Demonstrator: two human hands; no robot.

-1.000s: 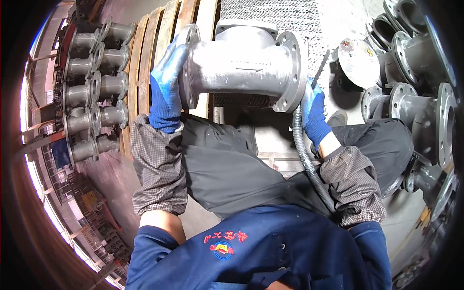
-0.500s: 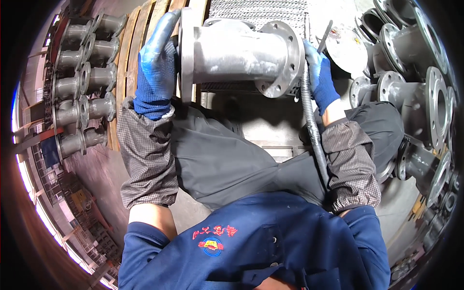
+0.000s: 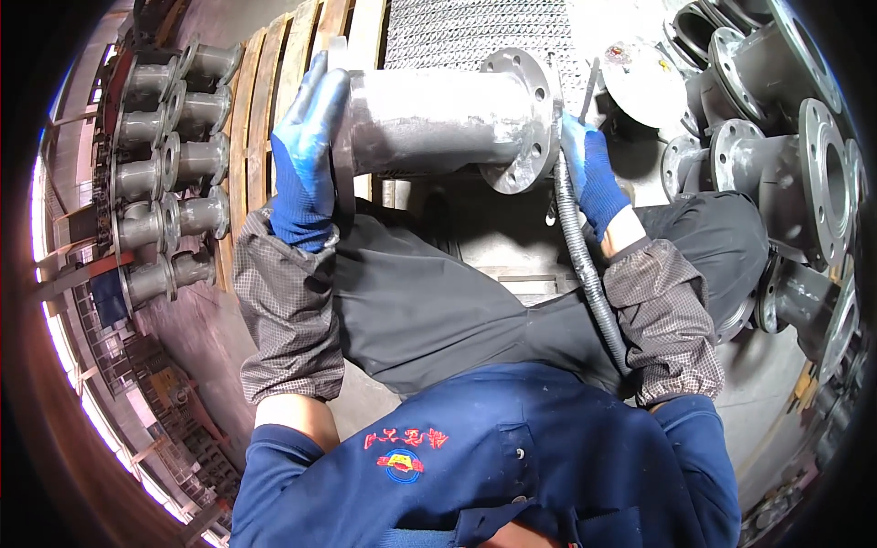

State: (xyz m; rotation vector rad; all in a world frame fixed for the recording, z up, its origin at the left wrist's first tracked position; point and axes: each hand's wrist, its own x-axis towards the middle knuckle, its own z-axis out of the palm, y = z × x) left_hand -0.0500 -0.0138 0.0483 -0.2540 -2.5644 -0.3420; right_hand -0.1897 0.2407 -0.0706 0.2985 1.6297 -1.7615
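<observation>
A grey steel flanged pipe (image 3: 438,119) lies crosswise in front of me, a round drilled flange at its right end. My left hand (image 3: 309,151), in a blue glove, presses its palm against the left flange (image 3: 341,137), fingers reaching up along it. At the other end, my right hand (image 3: 589,169), also gloved, grips beside the right flange (image 3: 525,119); some of its fingers are hidden. A ribbed flexible hose (image 3: 580,224) runs from beside that hand down to my lap. A thin dark rod (image 3: 592,87) stands above the hand.
A wooden pallet (image 3: 251,119) and stacked flanged pipes (image 3: 142,173) are at the left. Behind the pipe is a textured metal surface (image 3: 475,36). More flanged pipes (image 3: 767,164) crowd the right, near a pale round disc (image 3: 644,87).
The pipe has turned, and the side flange seen along its top edge is out of sight. My left fingers have straightened along the flange. My right hand has shifted slightly lower and left.
</observation>
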